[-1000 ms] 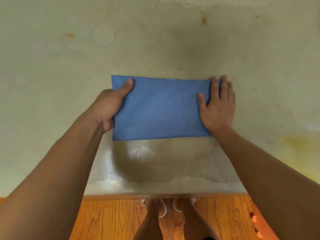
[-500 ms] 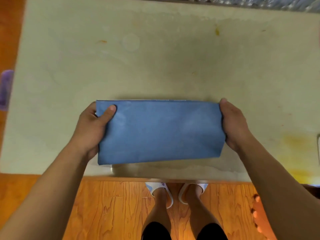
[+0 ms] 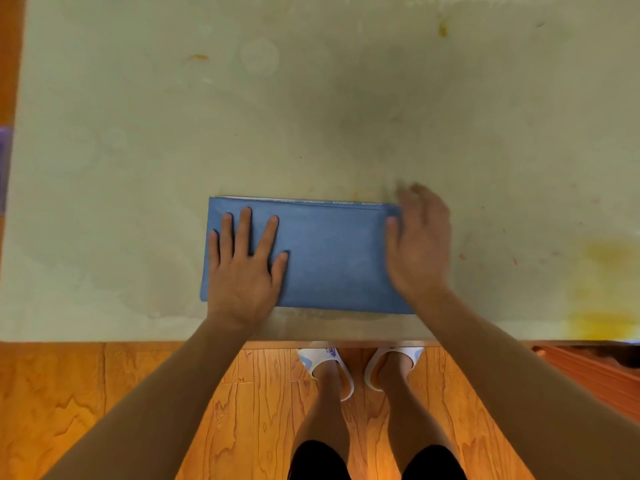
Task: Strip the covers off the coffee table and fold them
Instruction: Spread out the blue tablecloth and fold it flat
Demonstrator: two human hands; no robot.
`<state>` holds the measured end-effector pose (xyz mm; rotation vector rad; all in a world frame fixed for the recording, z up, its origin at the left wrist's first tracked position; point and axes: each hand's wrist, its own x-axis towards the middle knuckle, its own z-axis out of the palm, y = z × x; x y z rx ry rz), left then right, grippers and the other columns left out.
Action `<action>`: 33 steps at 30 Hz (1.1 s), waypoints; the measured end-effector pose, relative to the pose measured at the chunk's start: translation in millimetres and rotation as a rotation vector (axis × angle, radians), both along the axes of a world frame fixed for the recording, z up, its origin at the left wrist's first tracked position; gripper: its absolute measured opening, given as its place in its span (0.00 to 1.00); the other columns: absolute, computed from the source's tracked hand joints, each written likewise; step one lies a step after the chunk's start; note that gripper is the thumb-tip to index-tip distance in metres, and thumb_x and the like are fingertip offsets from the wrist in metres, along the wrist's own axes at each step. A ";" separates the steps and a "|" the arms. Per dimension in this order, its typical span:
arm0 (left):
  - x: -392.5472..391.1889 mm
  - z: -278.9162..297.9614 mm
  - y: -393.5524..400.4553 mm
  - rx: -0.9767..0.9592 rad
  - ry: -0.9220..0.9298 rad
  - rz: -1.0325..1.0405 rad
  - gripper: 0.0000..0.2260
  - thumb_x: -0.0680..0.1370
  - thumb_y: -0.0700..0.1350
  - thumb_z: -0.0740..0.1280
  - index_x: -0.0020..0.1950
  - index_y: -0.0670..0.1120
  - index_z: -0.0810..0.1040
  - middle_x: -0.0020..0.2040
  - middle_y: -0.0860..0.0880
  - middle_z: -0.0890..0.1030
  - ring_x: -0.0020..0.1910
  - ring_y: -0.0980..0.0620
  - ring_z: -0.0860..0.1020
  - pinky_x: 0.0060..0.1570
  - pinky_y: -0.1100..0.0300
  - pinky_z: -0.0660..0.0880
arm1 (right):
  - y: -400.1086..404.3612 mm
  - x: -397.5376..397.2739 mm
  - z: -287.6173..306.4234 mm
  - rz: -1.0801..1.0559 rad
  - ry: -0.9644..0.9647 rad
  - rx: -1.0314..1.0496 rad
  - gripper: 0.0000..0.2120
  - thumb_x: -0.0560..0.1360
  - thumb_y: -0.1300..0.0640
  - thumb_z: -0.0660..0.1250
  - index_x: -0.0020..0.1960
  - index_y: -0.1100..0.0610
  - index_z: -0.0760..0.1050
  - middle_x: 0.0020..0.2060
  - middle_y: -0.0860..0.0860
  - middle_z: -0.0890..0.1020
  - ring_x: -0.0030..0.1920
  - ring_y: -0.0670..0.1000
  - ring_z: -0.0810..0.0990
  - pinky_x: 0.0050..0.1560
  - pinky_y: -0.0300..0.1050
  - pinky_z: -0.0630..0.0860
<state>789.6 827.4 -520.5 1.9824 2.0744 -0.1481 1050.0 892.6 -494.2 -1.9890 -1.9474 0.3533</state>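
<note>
**Head view: folded blue cover lies flat near the table's front edge under two hands**

Head camera looks straight down on a pale, stained coffee table (image 3: 311, 116) with a person standing at its near edge. A blue cover (image 3: 332, 258), folded into a long rectangle, lies flat on the tabletop close to that near edge, roughly in the middle of the table's width. A thin pale strip with small printed marks shows along the cover's far edge.

The left hand (image 3: 242, 268) rests palm down on the left part of the cover, fingers straight and spread, the thumb pointing toward the cover's middle. It grips nothing; it lies flat on the fabric.

The right hand (image 3: 419, 244) is at the cover's right end, partly over the fabric and partly over the bare table beyond it. It is motion-blurred, fingers extended and loosely together, thumb toward the cover's centre. It holds nothing; whether the palm touches the cloth cannot be told because of the blur.

Yellow and orange stains (image 3: 602, 289) mark the tabletop at the right, near the front edge, and smaller orange spots sit farther back. Below the table edge, an orange wooden floor (image 3: 121, 393) shows, with the person's feet in white slippers (image 3: 329, 368) standing side by side. A purple object (image 3: 5, 168) is cut off at the left border.
</note>
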 end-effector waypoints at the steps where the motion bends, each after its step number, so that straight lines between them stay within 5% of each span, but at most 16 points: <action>1: 0.5 -6.9 -1.7 -0.028 0.020 0.013 0.29 0.84 0.63 0.44 0.83 0.55 0.50 0.83 0.43 0.48 0.82 0.39 0.45 0.79 0.39 0.47 | -10.1 -5.4 -7.2 0.184 -0.117 -0.015 0.22 0.82 0.51 0.58 0.74 0.57 0.68 0.74 0.60 0.67 0.75 0.63 0.62 0.76 0.55 0.58; 3: -0.1 -17.5 -1.6 -0.044 0.048 0.044 0.29 0.83 0.64 0.41 0.83 0.56 0.45 0.84 0.44 0.44 0.82 0.40 0.42 0.79 0.39 0.45 | -18.5 -6.2 -27.0 0.317 -0.307 -0.183 0.28 0.83 0.43 0.53 0.80 0.52 0.58 0.79 0.57 0.58 0.79 0.63 0.52 0.77 0.63 0.52; 6: 0.5 -22.3 -0.1 -0.051 0.059 0.046 0.29 0.83 0.64 0.40 0.83 0.57 0.41 0.83 0.44 0.41 0.82 0.41 0.39 0.79 0.41 0.42 | -14.4 8.2 -48.4 0.252 -0.336 -0.327 0.31 0.82 0.36 0.46 0.82 0.45 0.48 0.81 0.51 0.50 0.81 0.59 0.43 0.79 0.62 0.46; 15: 7.0 2.7 13.2 -0.240 0.096 0.067 0.29 0.83 0.63 0.42 0.82 0.59 0.38 0.83 0.47 0.38 0.81 0.40 0.38 0.79 0.42 0.40 | -2.5 -0.1 -28.4 0.311 -0.433 -0.544 0.32 0.82 0.36 0.40 0.81 0.47 0.37 0.80 0.53 0.37 0.79 0.59 0.33 0.77 0.63 0.35; 19: 27.6 29.6 5.4 -0.191 0.059 0.110 0.28 0.83 0.58 0.55 0.82 0.55 0.53 0.83 0.42 0.49 0.80 0.35 0.48 0.78 0.40 0.47 | -9.9 -18.2 3.3 0.301 -0.451 -0.433 0.32 0.83 0.44 0.50 0.81 0.57 0.48 0.81 0.59 0.42 0.80 0.62 0.40 0.77 0.62 0.38; 23: 67.2 62.9 -102.1 0.070 -0.305 0.206 0.17 0.80 0.47 0.62 0.67 0.44 0.77 0.66 0.38 0.75 0.65 0.35 0.71 0.66 0.45 0.69 | -110.1 -4.2 24.5 0.370 -0.165 -0.260 0.26 0.79 0.53 0.61 0.75 0.60 0.66 0.76 0.62 0.62 0.75 0.65 0.61 0.76 0.60 0.56; 28: 74.5 69.8 -261.3 -0.309 -0.429 0.364 0.11 0.82 0.45 0.62 0.62 0.50 0.81 0.63 0.51 0.77 0.67 0.49 0.72 0.61 0.56 0.73 | -226.0 36.6 27.7 0.341 -0.088 -0.470 0.27 0.79 0.55 0.64 0.76 0.54 0.65 0.77 0.55 0.61 0.76 0.57 0.58 0.78 0.53 0.57; 33: 36.8 43.6 -308.8 -0.417 -0.404 0.439 0.12 0.83 0.45 0.62 0.63 0.50 0.80 0.65 0.49 0.78 0.64 0.46 0.76 0.60 0.54 0.74 | -240.1 33.7 13.4 0.278 -0.065 -0.410 0.25 0.78 0.58 0.64 0.74 0.56 0.69 0.73 0.55 0.67 0.70 0.56 0.64 0.74 0.49 0.62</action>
